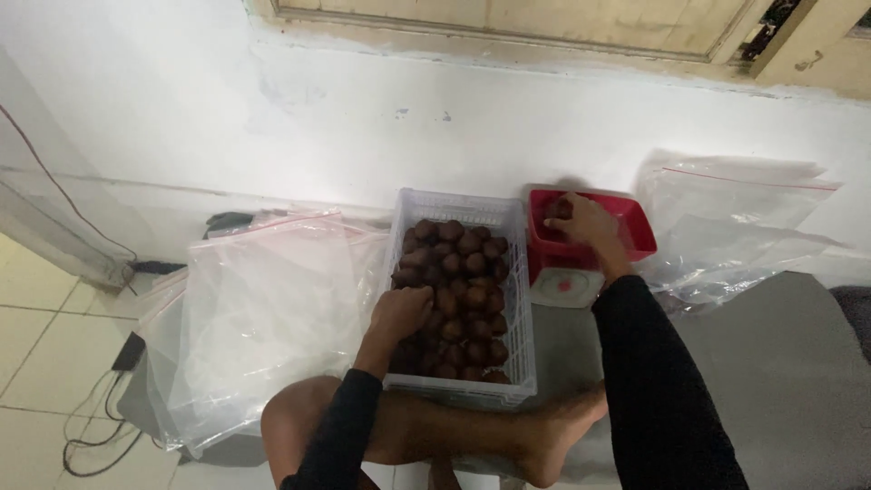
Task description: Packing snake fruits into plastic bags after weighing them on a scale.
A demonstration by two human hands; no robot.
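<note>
A white slatted plastic crate (522, 299) on the floor holds several dark brown round fruits (467, 263). My left hand (401, 313) reaches into the crate's near left side, fingers curled down on the fruits. My right hand (585, 222) rests in a red tray (640, 227) that sits on a small white scale (567, 286) right of the crate, closed on one brown fruit (558, 209). Both arms wear black sleeves.
Clear zip bags with red seals lie in a pile at left (263, 308) and another at right (744, 227). My bare leg and foot (508, 431) cross below the crate. A white wall stands behind. Black cables (100, 417) run over the tiled floor at left.
</note>
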